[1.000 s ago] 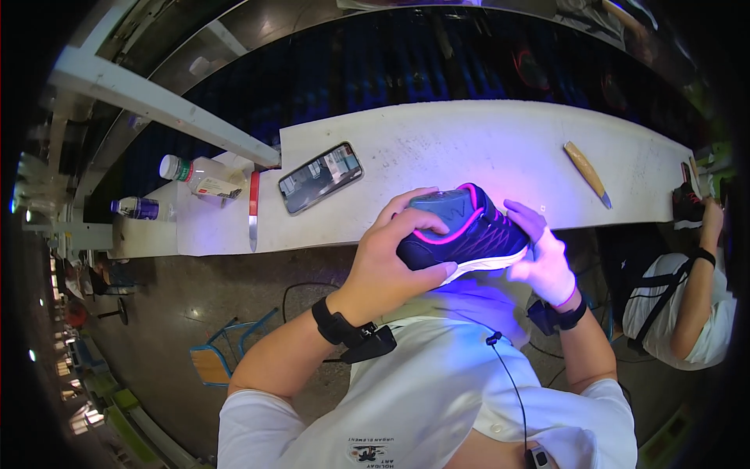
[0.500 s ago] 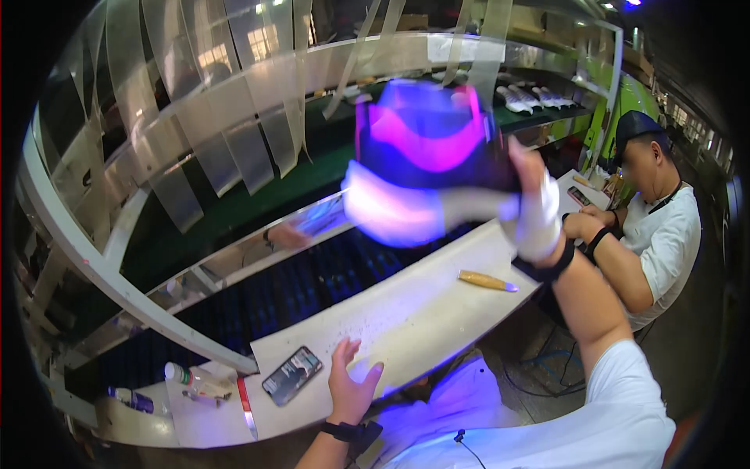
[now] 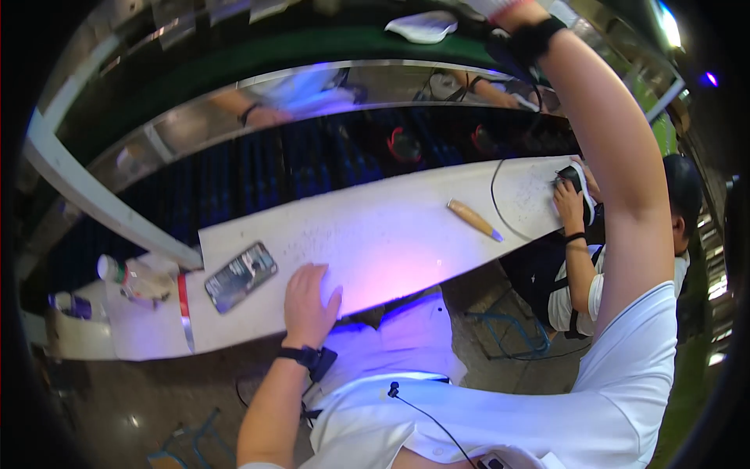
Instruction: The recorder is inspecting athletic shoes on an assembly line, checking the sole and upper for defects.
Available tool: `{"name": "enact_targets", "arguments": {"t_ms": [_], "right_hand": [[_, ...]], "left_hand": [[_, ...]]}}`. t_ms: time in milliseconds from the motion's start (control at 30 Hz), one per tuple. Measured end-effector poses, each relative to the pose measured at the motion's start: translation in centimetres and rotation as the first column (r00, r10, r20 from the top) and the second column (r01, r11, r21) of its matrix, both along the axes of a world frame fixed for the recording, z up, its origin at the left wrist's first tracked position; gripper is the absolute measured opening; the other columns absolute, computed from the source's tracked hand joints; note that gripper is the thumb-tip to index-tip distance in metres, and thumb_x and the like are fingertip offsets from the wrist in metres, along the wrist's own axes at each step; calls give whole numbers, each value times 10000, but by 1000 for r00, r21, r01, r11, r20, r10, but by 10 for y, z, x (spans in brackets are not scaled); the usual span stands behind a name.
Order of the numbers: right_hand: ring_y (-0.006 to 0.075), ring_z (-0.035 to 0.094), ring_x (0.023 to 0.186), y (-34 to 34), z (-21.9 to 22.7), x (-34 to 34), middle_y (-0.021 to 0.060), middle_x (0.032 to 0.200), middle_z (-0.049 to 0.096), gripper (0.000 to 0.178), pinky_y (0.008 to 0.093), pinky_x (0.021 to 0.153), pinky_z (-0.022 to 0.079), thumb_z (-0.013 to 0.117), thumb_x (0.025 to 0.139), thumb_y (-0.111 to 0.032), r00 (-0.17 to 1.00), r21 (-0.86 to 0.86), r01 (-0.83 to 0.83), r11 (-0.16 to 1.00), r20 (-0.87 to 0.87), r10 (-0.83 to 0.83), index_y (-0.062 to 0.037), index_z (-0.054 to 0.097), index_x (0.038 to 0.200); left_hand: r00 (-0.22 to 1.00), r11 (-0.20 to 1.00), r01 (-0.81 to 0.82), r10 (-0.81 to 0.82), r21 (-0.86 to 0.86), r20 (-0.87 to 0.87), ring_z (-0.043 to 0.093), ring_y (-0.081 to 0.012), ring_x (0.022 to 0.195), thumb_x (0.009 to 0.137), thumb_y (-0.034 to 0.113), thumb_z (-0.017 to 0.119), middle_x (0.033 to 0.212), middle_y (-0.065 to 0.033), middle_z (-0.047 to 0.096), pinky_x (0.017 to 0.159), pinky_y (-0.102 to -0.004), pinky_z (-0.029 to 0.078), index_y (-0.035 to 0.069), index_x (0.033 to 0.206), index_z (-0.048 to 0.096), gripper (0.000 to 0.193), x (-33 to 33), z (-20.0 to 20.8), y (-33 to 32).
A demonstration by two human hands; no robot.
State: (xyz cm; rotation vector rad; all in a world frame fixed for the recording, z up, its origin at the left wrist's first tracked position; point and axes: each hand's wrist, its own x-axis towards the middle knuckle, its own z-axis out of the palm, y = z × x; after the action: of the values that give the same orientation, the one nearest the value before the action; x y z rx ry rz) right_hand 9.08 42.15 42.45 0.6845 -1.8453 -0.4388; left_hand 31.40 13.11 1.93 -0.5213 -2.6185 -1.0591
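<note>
My left hand (image 3: 308, 305) lies at the near edge of the white worktable (image 3: 351, 227), fingers stretched out, holding nothing. A dark phone (image 3: 241, 277) lies just beyond it to the left. My right arm reaches far up and away. Of my right hand (image 3: 512, 11), only a part with a white covering shows at the top edge; its fingers are out of view. A white shoe-shaped piece (image 3: 422, 27) sits on the green belt (image 3: 344, 45), left of that hand. A wooden-handled tool (image 3: 475, 220) rests on the table's right part.
Left on the table are a red-and-silver strip-like tool (image 3: 184, 311), a clear bottle (image 3: 141, 279) and a purple container (image 3: 70, 305). A white post (image 3: 109, 199) rises there. Dark rollers (image 3: 273, 176) run behind the table. At right, a co-worker handles a black shoe (image 3: 576, 191).
My right hand has swung up and away toward the belt; the blurred shoe it held is no longer plainly seen. The view has tilted down. My left hand has settled onto the table edge.
</note>
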Motion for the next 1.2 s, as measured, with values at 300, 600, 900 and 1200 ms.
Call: {"name": "enact_targets", "arguments": {"t_ms": [300,600,900,1200], "right_hand": [[417,732,1029,3,-282,-23,224,1109,754,524,490,895,582,784,893,-461,335,258,322,911,869,-364,-26,689,1170],[385,713,1154,41,-389,-121,225,1219,745,922,456,999,550,921,735,-427,253,49,680,732,921,-297,-36,543,1479],[368,712,1059,-17,-268,57,157,1183,714,474,458,895,584,813,825,-252,509,-49,-246,968,843,172,-88,676,1247],[433,656,1122,26,-113,-52,180,1193,703,330,427,956,549,649,1038,-318,932,221,190,957,267,-246,-253,705,1357]], "left_hand": [[996,996,24,-30,-81,-80,593,-359,1253,858,228,794,1250,-122,684,1095,-489,479,48,1217,685,416,-7,2,3],[993,994,52,-62,-100,-101,582,-353,1261,849,223,790,1275,-123,664,1092,-475,486,51,1206,696,407,-4,-1,1],[979,995,-22,3,-94,-203,328,-430,1545,841,312,832,1685,-159,358,1270,-592,266,131,1565,472,829,-6,32,7],[972,964,232,-234,130,0,449,-462,1454,803,115,817,1593,-224,411,1192,-509,444,215,1554,504,820,4,31,32]]}}
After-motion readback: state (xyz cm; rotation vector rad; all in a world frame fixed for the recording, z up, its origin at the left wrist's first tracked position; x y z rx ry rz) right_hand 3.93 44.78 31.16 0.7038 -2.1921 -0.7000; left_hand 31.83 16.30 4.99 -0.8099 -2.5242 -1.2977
